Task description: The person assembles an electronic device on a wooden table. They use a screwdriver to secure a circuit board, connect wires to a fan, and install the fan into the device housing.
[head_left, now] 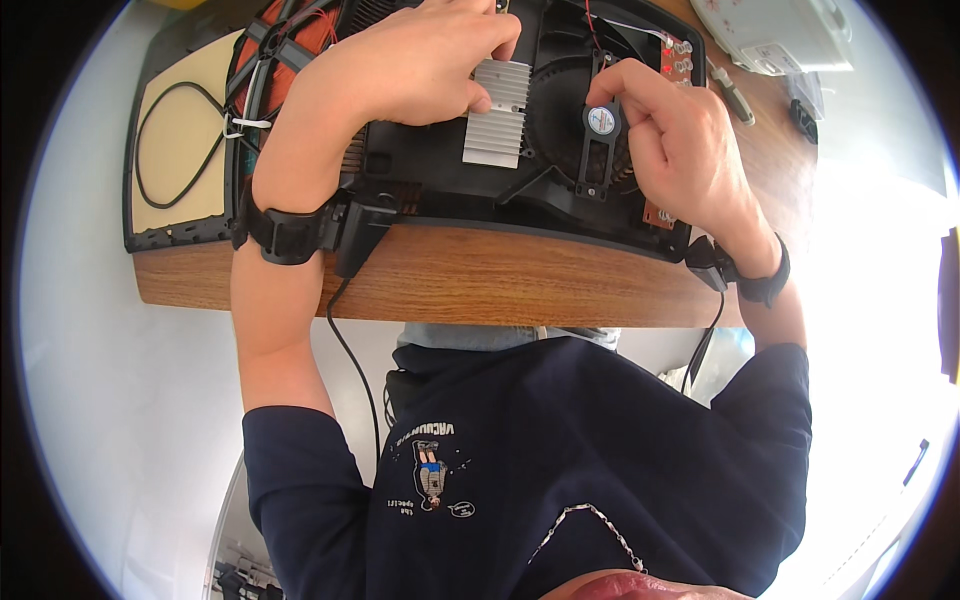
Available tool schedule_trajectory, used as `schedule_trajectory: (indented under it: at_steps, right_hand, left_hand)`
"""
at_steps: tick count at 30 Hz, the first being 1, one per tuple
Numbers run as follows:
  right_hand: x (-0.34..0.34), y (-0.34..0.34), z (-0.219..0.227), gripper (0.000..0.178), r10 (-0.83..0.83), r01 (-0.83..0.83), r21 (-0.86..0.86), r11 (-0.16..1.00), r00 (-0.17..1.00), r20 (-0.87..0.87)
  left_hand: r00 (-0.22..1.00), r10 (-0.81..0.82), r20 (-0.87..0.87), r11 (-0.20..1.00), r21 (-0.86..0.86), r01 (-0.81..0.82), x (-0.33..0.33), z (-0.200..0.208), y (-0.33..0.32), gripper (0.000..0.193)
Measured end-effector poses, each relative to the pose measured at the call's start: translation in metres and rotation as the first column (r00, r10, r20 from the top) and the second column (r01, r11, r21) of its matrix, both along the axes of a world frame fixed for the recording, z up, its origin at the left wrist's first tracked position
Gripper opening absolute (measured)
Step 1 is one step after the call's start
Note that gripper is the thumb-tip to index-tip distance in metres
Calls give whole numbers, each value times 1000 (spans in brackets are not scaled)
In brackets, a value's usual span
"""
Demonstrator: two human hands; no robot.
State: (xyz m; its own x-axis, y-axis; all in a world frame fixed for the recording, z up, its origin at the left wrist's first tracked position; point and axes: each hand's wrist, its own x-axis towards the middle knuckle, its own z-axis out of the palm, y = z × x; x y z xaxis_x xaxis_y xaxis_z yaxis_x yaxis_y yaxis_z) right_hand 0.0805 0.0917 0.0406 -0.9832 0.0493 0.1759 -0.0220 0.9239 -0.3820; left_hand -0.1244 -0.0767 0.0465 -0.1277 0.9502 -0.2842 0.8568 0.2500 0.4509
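Note:
An opened induction cooker with a black plastic housing point(450, 205) lies on the table. My left hand point(420, 65) reaches over it and is closed at a silver finned heat sink point(495, 138), thumb against its left edge and index finger bent over the far end. To its right is a black cooling fan point(600, 160) with a round label point(601, 121) on its hub. My right hand point(680, 140) is over the fan's right side, fingers curled, index fingertip at the bracket beside the hub. What lies inside those fingers is hidden.
A copper-coloured coil point(290, 65) on a black frame and a beige panel with a black cable point(137, 150) lie at left. A red circuit strip point(678, 60) is at the housing's right. A white appliance point(770, 35) and a grey-handled tool point(732, 97) are on the wooden table point(480, 275).

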Motion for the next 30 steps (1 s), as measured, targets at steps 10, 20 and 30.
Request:
schedule_trajectory:
  at_steps: [10,20,30]
  right_hand:
    - [15,29,1,44,-141,138,-30,990,977,-163]
    - [49,79,-1,47,-351,325,-137,936,896,-273]
    - [77,107,-26,34,-535,518,-133,845,827,-173]
  left_hand:
    - [999,-29,-29,997,70,31,1,-3,-1,39]
    - [999,-20,-34,995,96,24,-5,-23,3,40]
    - [997,15,-77,975,224,2,-5,-41,-7,46]
